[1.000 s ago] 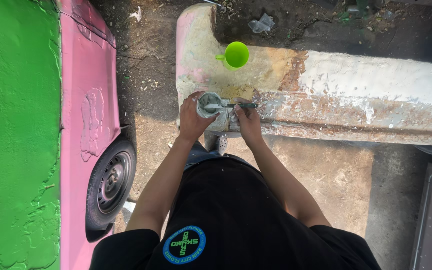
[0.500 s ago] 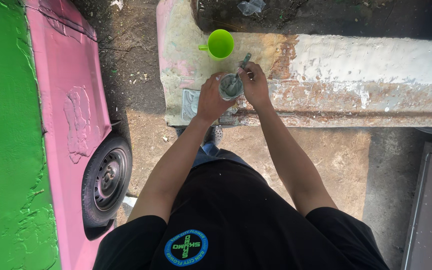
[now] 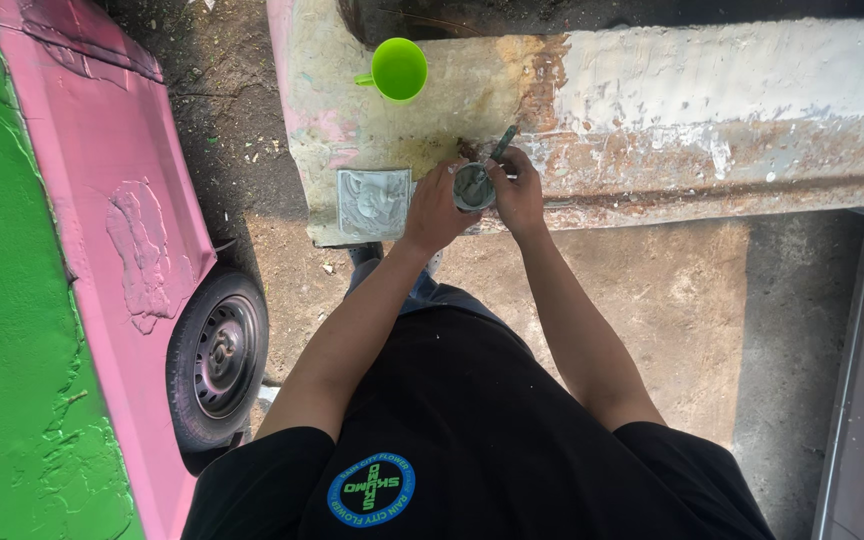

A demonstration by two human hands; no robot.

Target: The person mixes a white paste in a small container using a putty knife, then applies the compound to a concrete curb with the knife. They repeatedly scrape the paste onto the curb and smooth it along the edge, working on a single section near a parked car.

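Moved: small grey pot (image 3: 472,187) now held just off the ledge (image 3: 652,110) edge
Left hand (image 3: 434,212): wrapped round pot
Right hand (image 3: 519,190): brush (image 3: 497,150) gripped, tip in pot
Nearby: grey tile (image 3: 373,203), green cup (image 3: 398,70)

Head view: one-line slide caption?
Left hand holds a small grey cup; right hand dips a stick in it, beside a green mug.

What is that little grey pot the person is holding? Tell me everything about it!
The small round pot looks grey-green and paint-smeared, open at the top. The left hand grips its side, holding it upright over the worn, rusty ledge. The right hand dips a thin stick into it. What is inside is too small to tell.
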